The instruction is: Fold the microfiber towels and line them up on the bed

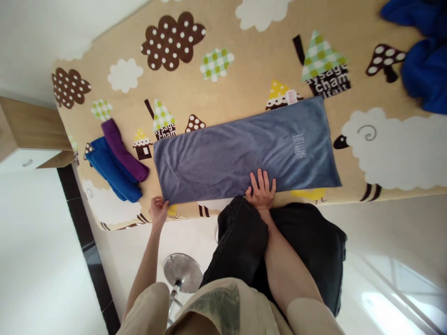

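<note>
A grey-blue towel with "HAPPY LIFE" lettering near its right end lies stretched out in a long strip on the patterned bed cover. At its near left corner, my left hand pinches the edge between thumb and fingers. My right hand rests flat on the near edge, right of the middle, with its fingers spread. A small white tag sticks out from the towel's far edge.
Left of the towel lie a folded purple cloth and a folded blue cloth. More blue fabric is bunched at the far right. A wooden cabinet stands at the left, and a round metal stool base is on the floor below.
</note>
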The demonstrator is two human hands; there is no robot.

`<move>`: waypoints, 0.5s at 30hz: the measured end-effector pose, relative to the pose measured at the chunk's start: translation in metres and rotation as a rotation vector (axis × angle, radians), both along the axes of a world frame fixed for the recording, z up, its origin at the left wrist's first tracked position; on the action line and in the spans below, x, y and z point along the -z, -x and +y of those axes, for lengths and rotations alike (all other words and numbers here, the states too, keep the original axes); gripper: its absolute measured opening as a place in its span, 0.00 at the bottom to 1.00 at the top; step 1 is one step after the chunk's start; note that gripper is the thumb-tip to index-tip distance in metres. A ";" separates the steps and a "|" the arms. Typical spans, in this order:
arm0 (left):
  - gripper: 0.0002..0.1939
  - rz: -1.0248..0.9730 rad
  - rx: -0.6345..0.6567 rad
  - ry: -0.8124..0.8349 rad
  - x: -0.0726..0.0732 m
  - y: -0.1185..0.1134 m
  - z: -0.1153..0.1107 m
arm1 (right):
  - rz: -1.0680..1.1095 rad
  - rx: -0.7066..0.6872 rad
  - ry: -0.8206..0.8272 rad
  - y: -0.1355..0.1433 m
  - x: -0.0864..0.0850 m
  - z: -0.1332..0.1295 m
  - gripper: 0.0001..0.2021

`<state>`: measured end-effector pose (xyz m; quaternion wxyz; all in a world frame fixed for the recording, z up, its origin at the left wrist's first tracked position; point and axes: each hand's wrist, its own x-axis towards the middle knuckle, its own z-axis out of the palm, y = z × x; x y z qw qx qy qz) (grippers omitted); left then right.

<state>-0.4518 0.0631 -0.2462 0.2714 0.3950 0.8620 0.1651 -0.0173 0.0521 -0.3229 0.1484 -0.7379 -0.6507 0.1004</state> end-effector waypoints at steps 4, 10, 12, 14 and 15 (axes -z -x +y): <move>0.23 0.148 0.133 0.057 -0.004 -0.009 0.000 | 0.002 0.002 0.025 0.000 0.000 0.000 0.31; 0.31 0.431 0.534 -0.077 -0.008 -0.040 0.061 | 0.007 0.001 0.018 0.000 0.000 0.000 0.30; 0.32 0.401 0.646 -0.096 -0.002 -0.043 0.103 | 0.005 0.003 0.024 0.000 0.000 0.000 0.30; 0.34 0.385 0.719 -0.105 0.008 -0.039 0.148 | 0.004 0.006 0.028 0.000 0.000 0.000 0.30; 0.35 0.374 0.747 -0.100 0.012 -0.036 0.169 | 0.004 0.007 0.028 0.000 0.000 0.000 0.30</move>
